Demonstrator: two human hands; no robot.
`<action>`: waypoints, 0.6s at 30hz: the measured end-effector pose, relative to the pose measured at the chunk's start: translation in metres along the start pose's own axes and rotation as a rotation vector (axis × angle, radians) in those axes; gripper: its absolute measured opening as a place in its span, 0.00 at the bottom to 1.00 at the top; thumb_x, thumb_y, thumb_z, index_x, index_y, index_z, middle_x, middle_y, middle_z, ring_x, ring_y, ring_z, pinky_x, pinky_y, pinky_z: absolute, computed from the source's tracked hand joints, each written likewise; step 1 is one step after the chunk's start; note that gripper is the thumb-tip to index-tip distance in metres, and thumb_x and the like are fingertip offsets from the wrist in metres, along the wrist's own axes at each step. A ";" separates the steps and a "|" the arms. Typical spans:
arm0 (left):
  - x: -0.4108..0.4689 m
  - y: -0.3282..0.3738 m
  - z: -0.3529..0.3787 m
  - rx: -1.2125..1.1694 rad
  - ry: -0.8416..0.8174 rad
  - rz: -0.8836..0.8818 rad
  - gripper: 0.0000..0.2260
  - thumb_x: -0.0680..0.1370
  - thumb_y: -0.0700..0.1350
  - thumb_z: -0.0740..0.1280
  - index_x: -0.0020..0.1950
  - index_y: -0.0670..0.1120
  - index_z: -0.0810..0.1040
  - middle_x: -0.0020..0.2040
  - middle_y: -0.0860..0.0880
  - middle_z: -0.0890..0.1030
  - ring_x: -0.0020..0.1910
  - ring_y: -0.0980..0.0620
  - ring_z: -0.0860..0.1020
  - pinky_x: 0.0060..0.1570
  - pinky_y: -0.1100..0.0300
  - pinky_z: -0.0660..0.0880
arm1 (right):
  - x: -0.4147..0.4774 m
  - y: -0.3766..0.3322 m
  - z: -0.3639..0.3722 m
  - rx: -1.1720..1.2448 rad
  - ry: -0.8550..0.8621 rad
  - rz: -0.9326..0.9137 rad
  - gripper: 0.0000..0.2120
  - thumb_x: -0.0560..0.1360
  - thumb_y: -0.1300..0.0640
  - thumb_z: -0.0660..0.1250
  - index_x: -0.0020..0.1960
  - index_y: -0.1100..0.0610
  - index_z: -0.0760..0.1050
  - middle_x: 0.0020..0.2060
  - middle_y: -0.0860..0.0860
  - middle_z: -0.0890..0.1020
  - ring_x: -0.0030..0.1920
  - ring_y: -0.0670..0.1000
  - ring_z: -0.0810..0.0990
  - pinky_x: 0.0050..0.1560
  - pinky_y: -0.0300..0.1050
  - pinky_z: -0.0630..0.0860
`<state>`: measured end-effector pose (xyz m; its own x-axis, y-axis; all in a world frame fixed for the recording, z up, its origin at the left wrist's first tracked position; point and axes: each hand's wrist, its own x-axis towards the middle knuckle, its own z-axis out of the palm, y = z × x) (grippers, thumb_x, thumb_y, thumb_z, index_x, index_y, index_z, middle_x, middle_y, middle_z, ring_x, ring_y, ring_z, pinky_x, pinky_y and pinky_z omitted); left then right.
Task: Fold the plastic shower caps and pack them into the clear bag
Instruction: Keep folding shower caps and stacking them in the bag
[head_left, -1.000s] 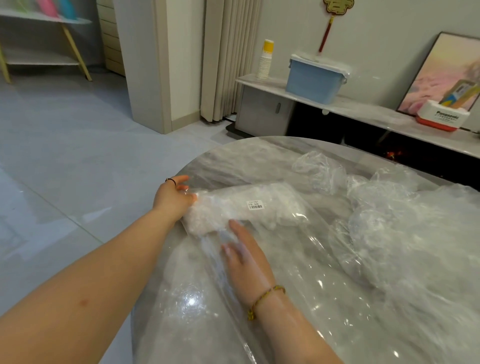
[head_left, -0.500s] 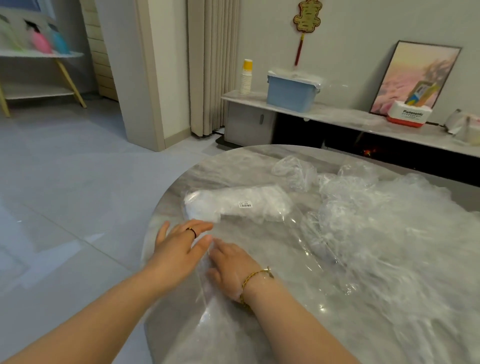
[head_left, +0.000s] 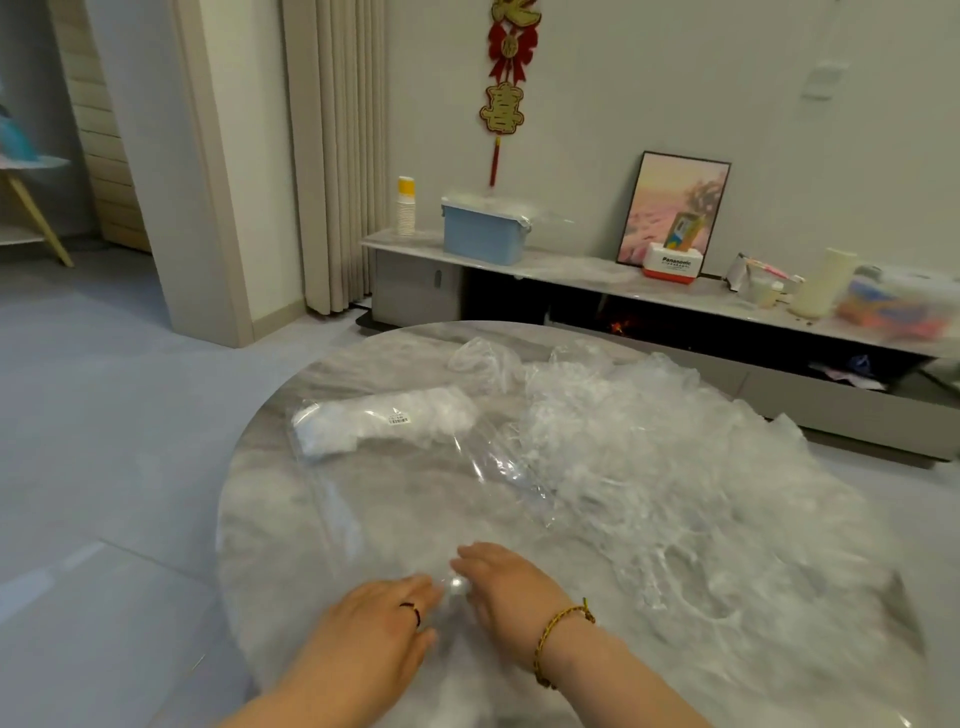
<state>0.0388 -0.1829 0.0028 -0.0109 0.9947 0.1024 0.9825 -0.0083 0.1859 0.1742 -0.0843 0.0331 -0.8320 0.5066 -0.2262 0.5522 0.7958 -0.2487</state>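
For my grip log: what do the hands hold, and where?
Left hand and right hand touch the clear bag at its near end; a grip cannot be told.

Soft, even, rather dim light with a cool grey cast fills the room; its source is out of view. Shadows are faint, only a weak smudge on the table (head_left: 322, 519) under the left hand (head_left: 374, 623) and right hand (head_left: 506, 587). A small white glare sits on the plastic between them, and glints scatter over the shower caps (head_left: 675, 493). The floor (head_left: 104, 467) shows a pale reflected streak. Both hands are smeared by motion blur, as are the things at the far right. The curtain (head_left: 337, 156) leans with wide-angle distortion.
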 end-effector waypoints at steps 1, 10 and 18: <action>0.002 0.003 0.008 0.044 -0.077 -0.012 0.25 0.75 0.57 0.49 0.37 0.54 0.85 0.38 0.58 0.83 0.30 0.61 0.80 0.30 0.69 0.74 | -0.011 0.008 -0.001 -0.005 0.031 0.024 0.24 0.81 0.62 0.51 0.75 0.56 0.53 0.75 0.51 0.53 0.75 0.47 0.51 0.70 0.34 0.44; 0.029 -0.001 0.030 0.124 -0.012 -0.139 0.23 0.81 0.51 0.51 0.74 0.41 0.58 0.74 0.47 0.60 0.72 0.54 0.62 0.66 0.65 0.58 | -0.075 0.082 0.008 -0.104 0.217 0.547 0.23 0.80 0.52 0.54 0.74 0.52 0.54 0.71 0.49 0.62 0.71 0.50 0.59 0.69 0.38 0.55; 0.053 -0.027 0.011 0.067 -0.122 -0.305 0.26 0.81 0.51 0.54 0.76 0.44 0.50 0.76 0.48 0.55 0.74 0.51 0.56 0.69 0.64 0.52 | -0.062 0.115 0.026 -0.073 0.282 0.748 0.13 0.80 0.61 0.52 0.58 0.56 0.72 0.57 0.51 0.74 0.57 0.50 0.73 0.50 0.39 0.70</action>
<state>0.0134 -0.1290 -0.0076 -0.2879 0.9554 -0.0665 0.9476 0.2942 0.1245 0.2909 -0.0325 -0.0058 -0.2308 0.9711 -0.0601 0.9719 0.2272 -0.0611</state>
